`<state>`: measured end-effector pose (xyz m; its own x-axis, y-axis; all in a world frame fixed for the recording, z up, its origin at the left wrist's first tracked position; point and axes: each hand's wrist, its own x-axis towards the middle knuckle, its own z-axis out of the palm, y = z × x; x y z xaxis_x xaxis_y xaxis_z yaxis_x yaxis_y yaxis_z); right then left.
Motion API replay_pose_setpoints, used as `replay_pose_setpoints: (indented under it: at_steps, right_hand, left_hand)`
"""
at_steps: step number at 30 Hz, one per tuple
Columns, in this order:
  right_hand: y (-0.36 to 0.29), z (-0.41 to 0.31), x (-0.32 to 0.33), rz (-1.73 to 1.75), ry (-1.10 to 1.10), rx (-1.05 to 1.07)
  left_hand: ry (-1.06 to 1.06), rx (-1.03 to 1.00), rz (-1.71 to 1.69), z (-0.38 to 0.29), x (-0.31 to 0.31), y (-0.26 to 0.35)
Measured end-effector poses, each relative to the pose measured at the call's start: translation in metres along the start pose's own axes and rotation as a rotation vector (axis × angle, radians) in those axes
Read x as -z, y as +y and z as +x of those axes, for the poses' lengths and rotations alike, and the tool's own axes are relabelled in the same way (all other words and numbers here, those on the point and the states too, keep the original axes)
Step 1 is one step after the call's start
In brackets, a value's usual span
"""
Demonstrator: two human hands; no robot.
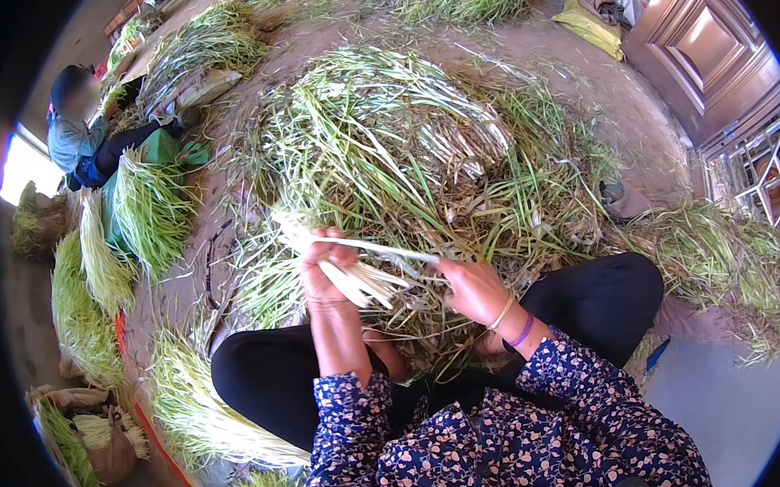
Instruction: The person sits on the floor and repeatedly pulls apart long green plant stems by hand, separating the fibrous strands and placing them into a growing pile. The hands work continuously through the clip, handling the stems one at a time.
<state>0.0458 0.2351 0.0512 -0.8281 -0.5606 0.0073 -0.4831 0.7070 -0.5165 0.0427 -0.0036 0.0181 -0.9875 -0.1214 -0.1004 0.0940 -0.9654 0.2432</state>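
Note:
My left hand [328,270] is closed around a small bunch of pale, chive-like stalks [368,285], their white ends fanning out to the right. The leafy tops past my fist are blurred. One whitish stalk [390,248] stretches from the left fist to my right hand [475,290], whose fingers pinch its far end. Just beyond both hands lies a big heap of green chive-like plants [358,133], tangled with brown, withered leaves. Beside my left knee, a sheaf of pale-stemmed greens [220,411] rests on the floor.
Across to the left a person [77,141] sits by another heap of greens [204,45]. Bundles of green stalks [147,210] lean over a green sack [160,150]. Loose withered greens [728,259] spread on the right, below a panelled door [704,48]. A yellow sack [590,24] lies nearby.

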Motion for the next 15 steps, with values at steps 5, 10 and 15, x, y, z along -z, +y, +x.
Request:
replay_pose_setpoints:
  at_steps: [5, 10, 15]
  right_hand:
    - [0.062, -0.003, 0.025, -0.455, 0.030, -0.235]
    - [0.019, 0.019, 0.063, 0.667, 0.099, -0.079]
    - [-0.010, 0.029, -0.005, 0.636, -0.122, 0.206]
  left_hand:
    - [0.080, -0.095, 0.017, -0.005, -0.017, 0.025]
    - [0.176, 0.030, 0.048, -0.001, -0.009, -0.002]
    - [0.177, 0.115, 0.058, -0.001, -0.012, -0.021]
